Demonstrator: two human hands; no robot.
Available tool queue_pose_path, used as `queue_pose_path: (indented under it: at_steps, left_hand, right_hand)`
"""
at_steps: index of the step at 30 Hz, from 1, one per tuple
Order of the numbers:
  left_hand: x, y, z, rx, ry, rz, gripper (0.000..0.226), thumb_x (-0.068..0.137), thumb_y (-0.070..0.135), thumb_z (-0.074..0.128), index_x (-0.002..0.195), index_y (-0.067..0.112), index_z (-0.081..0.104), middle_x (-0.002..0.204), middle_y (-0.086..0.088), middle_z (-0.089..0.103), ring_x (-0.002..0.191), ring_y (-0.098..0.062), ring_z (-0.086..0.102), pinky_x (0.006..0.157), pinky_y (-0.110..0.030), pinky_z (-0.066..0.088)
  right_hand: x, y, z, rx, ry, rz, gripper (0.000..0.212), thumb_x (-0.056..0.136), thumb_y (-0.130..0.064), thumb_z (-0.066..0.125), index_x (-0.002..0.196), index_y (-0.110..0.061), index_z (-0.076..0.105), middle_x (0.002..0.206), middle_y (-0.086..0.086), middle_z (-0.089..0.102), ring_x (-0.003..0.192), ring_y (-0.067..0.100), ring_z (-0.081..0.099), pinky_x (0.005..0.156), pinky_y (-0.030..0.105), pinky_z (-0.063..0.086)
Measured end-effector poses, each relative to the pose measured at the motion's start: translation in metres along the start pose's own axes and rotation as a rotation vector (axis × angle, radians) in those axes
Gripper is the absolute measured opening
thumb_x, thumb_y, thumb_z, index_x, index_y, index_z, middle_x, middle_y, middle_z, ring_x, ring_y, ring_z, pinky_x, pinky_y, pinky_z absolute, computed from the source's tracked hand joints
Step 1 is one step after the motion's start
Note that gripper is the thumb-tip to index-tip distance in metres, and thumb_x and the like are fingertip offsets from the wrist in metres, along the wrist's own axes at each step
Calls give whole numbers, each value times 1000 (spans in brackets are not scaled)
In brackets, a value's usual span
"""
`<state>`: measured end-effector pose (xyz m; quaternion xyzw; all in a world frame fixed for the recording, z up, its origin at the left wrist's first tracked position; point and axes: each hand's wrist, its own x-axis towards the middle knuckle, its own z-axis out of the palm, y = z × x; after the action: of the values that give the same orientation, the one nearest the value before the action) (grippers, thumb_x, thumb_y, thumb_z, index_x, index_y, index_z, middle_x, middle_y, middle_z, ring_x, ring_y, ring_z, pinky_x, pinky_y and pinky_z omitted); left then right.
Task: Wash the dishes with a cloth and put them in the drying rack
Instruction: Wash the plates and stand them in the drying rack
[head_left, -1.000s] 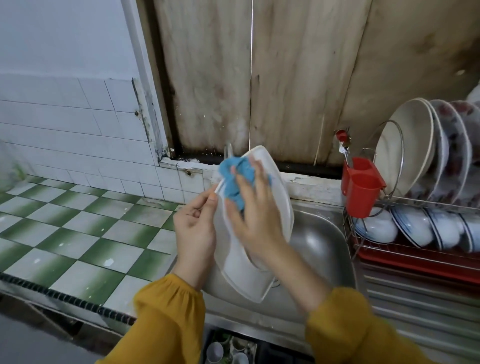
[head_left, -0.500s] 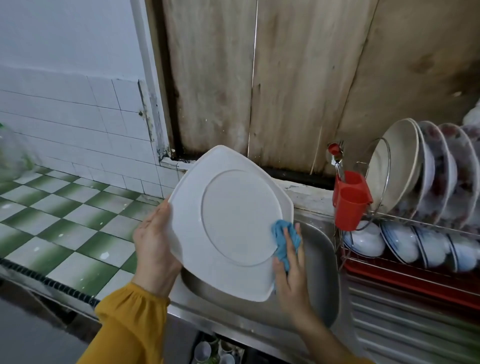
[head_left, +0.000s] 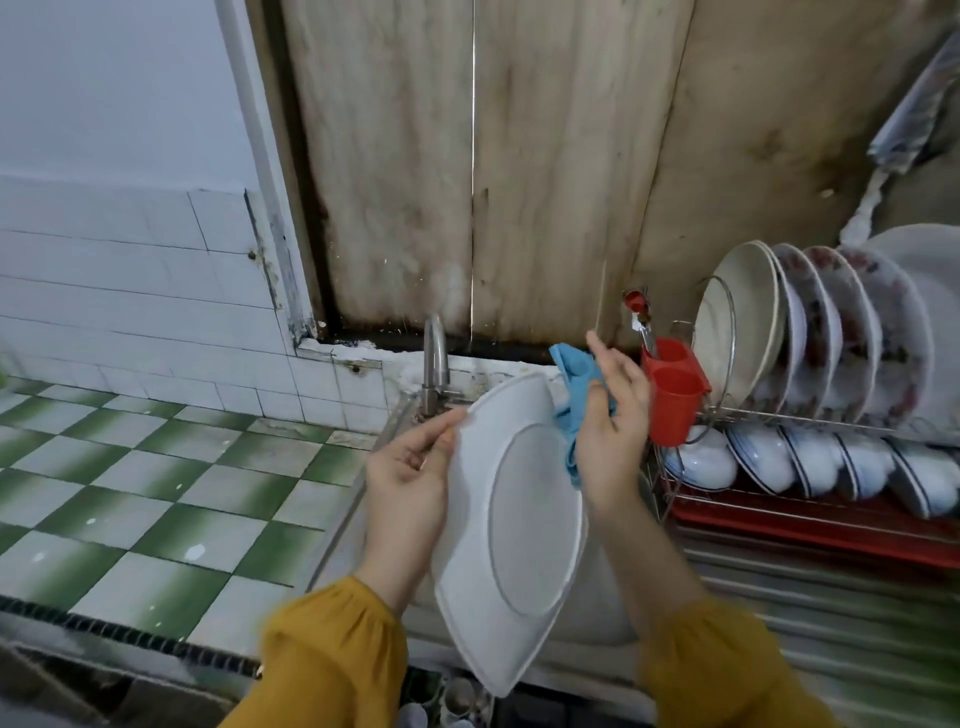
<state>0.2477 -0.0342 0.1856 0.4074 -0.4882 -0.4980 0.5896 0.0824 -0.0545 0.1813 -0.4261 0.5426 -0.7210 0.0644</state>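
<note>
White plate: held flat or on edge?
On edge, near upright: the white plate shows its foot ring to the camera; left hand grips its left rim, right hand holds the blue cloth by its right rim.

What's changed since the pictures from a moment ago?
The white rounded-square plate has swung from facing the camera to partly edge-on. The right hand, gripping the blue cloth, moved from the plate's lower right rim up to its upper right rim. Unchanged: the left hand holding the plate's left rim, the loaded metal drying rack, the red plastic cutlery holder.
</note>
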Motion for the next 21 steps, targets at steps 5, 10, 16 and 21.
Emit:
queue_pose_path:
  at_steps: [5, 10, 16, 21]
  left_hand:
    - [13, 11, 14, -76, 70, -94, 23, 98, 4, 53, 109, 20, 66, 94, 4, 72, 78, -1, 68, 72, -17, 54]
    - [40, 19, 25, -157, 86, -174, 43, 97, -2, 47, 135, 18, 52, 135, -16, 56, 107, -29, 64, 74, -27, 58]
    - [42, 28, 41, -227, -46, -355, 48, 96, -9, 39, 138, 12, 48, 78, -7, 55, 60, -18, 54, 35, -16, 42]
    - [36, 38, 62, -155, -275, -430, 51, 94, -8, 44, 140, 13, 46, 93, -12, 56, 69, -21, 57, 46, -26, 47]
  right_hand:
    - [-49, -21, -9, -91, -99, 76, 36, 95, 6, 49, 106, -23, 66, 128, 12, 48, 101, -21, 45, 83, -4, 31]
    - [-99, -23, -21, -439, -241, 2, 46, 78, -49, 69, 117, -25, 70, 137, -3, 39, 120, 7, 31, 97, 22, 35]
    - [-120, -33, -44, -835, -256, -202, 85, 61, -52, 72, 139, -52, 37, 138, -2, 33, 113, 24, 32, 69, 32, 49]
    - [-130, -35, -64, -933, -204, -299, 74, 73, -22, 57, 142, -41, 37, 134, 4, 46, 105, 29, 43, 53, 36, 56]
